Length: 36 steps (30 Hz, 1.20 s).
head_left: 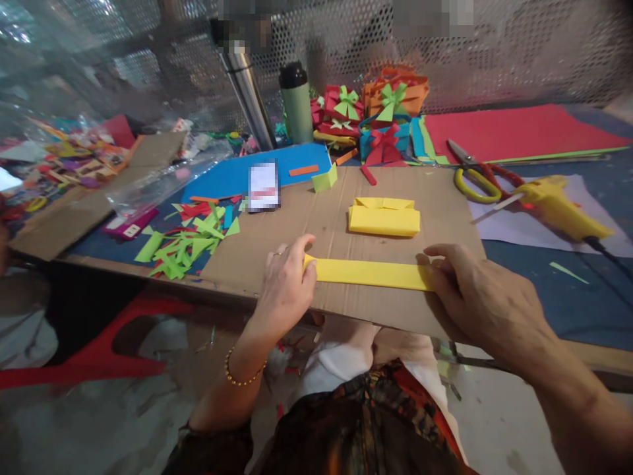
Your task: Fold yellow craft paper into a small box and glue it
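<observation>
A long, flat yellow paper strip (370, 272) lies across the cardboard sheet (316, 224) in front of me. My left hand (287, 280) pinches its left end between thumb and fingers. At the right end, my right hand (475, 290) grips the strip with curled fingers, which hide that end. Just beyond the strip sits a folded yellow paper piece (384, 219), box-like with a raised flap along its top; neither hand touches it.
Green and red paper scraps (185, 241) pile up on the left. Scissors (477, 178) and a yellow glue gun (564, 208) lie at the right. Behind stand a steel flask (252, 92), a green bottle (297, 105), bow-trimmed paper bags (390, 99) and red paper sheets (524, 132).
</observation>
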Each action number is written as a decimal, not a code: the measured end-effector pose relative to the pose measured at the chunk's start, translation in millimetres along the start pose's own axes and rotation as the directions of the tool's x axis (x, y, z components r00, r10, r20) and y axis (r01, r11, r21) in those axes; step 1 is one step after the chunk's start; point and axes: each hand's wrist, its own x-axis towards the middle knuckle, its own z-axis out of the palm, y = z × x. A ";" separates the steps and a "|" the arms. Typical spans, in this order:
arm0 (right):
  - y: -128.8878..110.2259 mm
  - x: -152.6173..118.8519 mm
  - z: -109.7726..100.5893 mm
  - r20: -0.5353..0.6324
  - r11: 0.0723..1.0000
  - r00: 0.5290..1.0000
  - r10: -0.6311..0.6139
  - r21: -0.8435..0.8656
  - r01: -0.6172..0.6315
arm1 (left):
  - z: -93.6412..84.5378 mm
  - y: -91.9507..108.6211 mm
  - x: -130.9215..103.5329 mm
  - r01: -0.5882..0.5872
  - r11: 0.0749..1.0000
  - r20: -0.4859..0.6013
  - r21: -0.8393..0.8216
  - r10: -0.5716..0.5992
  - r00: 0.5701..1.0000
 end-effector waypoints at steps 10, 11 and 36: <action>-3.8 -2.5 0.5 -0.014 0.999 0.999 0.049 0.005 -0.049 | -0.7 18.9 -2.1 -0.193 0.900 -0.016 0.391 0.216 0.976; -3.8 -2.1 0.8 -0.010 0.999 0.999 0.049 0.004 -0.049 | -2.2 20.4 -0.8 -0.252 0.870 0.024 0.425 0.267 0.963; -8.6 -10.2 -6.3 -0.358 0.997 0.933 -0.026 -0.075 -0.001 | -24.3 46.0 0.5 -0.580 0.600 0.419 0.551 0.402 0.814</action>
